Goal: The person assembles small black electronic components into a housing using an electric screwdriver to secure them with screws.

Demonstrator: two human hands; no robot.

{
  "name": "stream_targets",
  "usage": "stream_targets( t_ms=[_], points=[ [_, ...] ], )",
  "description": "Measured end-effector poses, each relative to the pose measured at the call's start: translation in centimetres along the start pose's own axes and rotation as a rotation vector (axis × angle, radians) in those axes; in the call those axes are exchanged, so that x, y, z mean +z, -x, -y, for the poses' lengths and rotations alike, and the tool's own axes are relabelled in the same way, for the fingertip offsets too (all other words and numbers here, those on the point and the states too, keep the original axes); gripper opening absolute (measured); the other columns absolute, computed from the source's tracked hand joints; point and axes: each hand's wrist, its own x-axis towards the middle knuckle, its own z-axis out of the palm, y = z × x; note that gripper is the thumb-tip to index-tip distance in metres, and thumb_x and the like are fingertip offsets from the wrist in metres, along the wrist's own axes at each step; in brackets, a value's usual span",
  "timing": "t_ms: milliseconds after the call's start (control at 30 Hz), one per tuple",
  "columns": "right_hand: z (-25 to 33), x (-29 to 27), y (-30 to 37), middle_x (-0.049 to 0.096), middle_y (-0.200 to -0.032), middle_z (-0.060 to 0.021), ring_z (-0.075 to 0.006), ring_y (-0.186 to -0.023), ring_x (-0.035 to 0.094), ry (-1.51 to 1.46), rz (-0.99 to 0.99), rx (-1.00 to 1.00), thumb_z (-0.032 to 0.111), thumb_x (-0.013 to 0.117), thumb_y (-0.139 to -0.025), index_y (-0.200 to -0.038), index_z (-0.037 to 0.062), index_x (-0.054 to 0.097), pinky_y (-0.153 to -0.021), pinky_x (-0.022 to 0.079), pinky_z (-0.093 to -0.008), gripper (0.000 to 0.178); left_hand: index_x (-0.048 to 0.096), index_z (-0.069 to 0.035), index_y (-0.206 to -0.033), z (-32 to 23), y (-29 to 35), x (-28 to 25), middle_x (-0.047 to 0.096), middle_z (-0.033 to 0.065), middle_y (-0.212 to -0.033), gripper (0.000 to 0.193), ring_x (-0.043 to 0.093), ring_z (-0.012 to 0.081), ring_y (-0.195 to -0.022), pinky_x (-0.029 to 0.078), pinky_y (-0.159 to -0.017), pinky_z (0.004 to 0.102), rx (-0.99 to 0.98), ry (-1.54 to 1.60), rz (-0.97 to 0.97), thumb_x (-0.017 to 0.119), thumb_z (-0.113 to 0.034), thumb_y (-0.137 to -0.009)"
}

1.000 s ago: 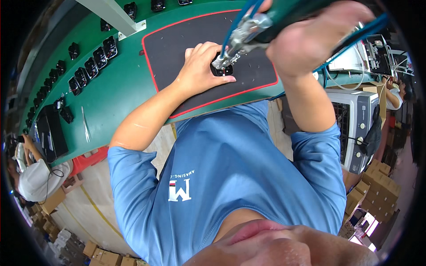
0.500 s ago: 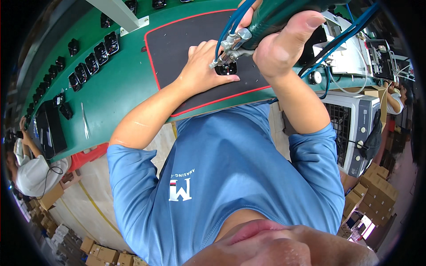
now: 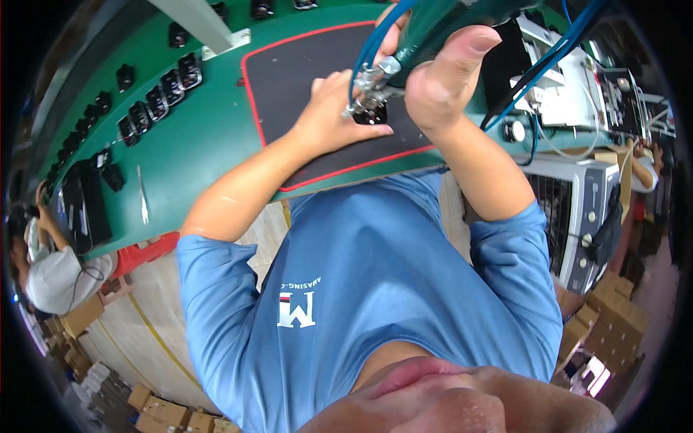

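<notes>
Grip of right hand wraps green tool, likely weighty, best held full-handed, while left hand clasps small black housing, seemingly light, stiff, best held by its sides, on dark mat atop bench.

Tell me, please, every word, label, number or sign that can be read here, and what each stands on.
Blue shirt: large white lettering with a smaller line beside it on the chest; wording not copied here.
Grey-and-white air cooler: small front markings, too small to read.
Cardboard boxes: any markings are too small to read.
</notes>
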Motion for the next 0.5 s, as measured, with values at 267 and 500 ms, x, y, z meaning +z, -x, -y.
stream_targets(
  t_ms=[267,500],
  points=[
    [12.9,-5.7,-8.0,0.049,-0.086,-0.0069,-0.0157,-0.072,0.046,-0.087,0.397,-0.044,0.079,0.037,-0.091,-0.127,0.0022,0.054,-0.063,0.041,-0.0301,0.086,0.057,-0.008,-0.138,-5.4,0.3,-11.0,0.062,0.0143,-0.124,0.073,0.057,0.0334,-0.124,0.039,-0.107,0.0436,0.093,-0.321,-0.099,0.087,-0.022,-0.072],
    [7.9,-4.6,-1.3,0.054,-0.073,-0.0064,-0.013,-0.053,0.053,0.269,-0.013,-0.032,0.089,0.034,-0.089,-0.13,-0.0054,0.051,-0.05,0.049,-0.0255,0.105,0.052,-0.014,-0.142,9.4,2.5,-29.9,0.059,0.0094,-0.138,0.077,0.06,0.0333,-0.127,0.046,-0.104,0.0523,-0.561,-0.93,-0.239,0.087,-0.016,-0.074]
  ],
)
